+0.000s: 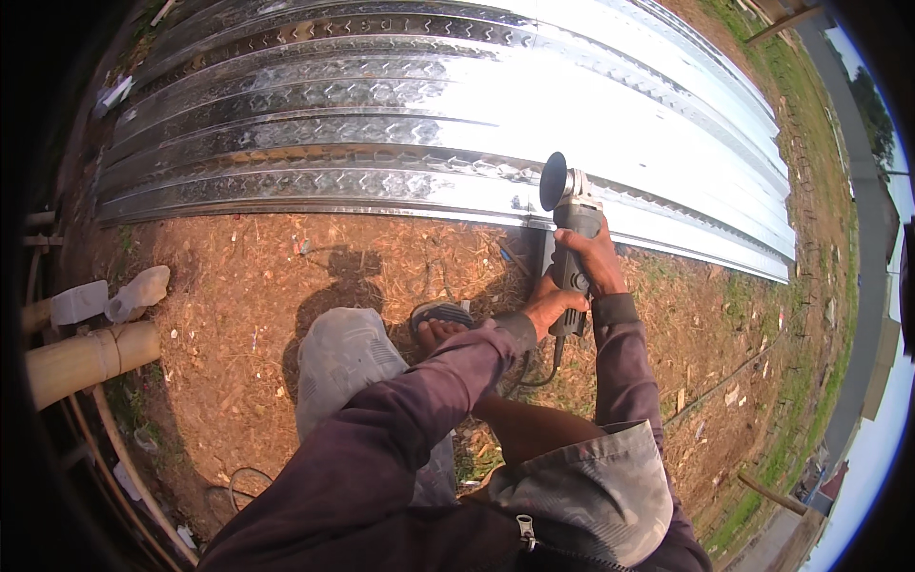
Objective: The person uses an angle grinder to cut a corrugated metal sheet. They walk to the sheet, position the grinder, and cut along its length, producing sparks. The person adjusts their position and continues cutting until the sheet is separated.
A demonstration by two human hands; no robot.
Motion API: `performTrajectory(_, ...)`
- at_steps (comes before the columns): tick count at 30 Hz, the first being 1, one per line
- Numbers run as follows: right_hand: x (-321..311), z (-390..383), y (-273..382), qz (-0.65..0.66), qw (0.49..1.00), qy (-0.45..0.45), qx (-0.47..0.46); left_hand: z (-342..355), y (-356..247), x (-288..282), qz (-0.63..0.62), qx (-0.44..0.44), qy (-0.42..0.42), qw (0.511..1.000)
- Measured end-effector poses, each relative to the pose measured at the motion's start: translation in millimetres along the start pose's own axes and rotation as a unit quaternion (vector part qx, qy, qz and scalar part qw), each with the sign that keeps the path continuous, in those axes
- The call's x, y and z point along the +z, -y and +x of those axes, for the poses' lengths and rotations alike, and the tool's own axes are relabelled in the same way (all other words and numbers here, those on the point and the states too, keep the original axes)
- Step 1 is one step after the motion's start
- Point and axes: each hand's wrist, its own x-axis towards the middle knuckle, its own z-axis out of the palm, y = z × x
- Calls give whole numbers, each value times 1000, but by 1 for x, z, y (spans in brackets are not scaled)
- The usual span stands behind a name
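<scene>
I hold an angle grinder (577, 212) with both hands, its dark round disc (554, 181) upright above the near edge of shiny corrugated metal sheets (315, 129). My left hand (553, 307) is closed round the rear of the grinder's body, low near the cord (558, 353). My right hand (596, 259) grips the body higher up, just below the head. A dark bar-like piece (538, 250) lies under the sheet edge, partly hidden behind the grinder. I cannot tell whether the disc touches the metal.
My sandalled foot (438, 324) stands on dirt with dry litter (238, 334). At the left are bamboo poles (91, 362), a white container (78, 303) and another pale translucent one (138, 291). Wooden posts (767, 500), grass and a grey road (863, 191) are at the right.
</scene>
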Motion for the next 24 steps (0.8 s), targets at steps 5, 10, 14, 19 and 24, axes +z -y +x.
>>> performTrajectory(5,3,8,-3,1,1000,1,11,5,7,-6,3,8,-17,1000)
performTrajectory(10,11,8,-3,-13,1000,2,19,5,13,-14,-5,-1,-3,1000)
performTrajectory(14,4,16,-22,-13,1000,-10,14,1,16,-5,-37,-18,-46,998)
performTrajectory(19,8,12,-19,-15,999,-4,37,0,19,-3,-36,0,-87,996)
performTrajectory(24,5,16,-19,-28,999,1,43,8,26,-5,-49,-19,-75,996)
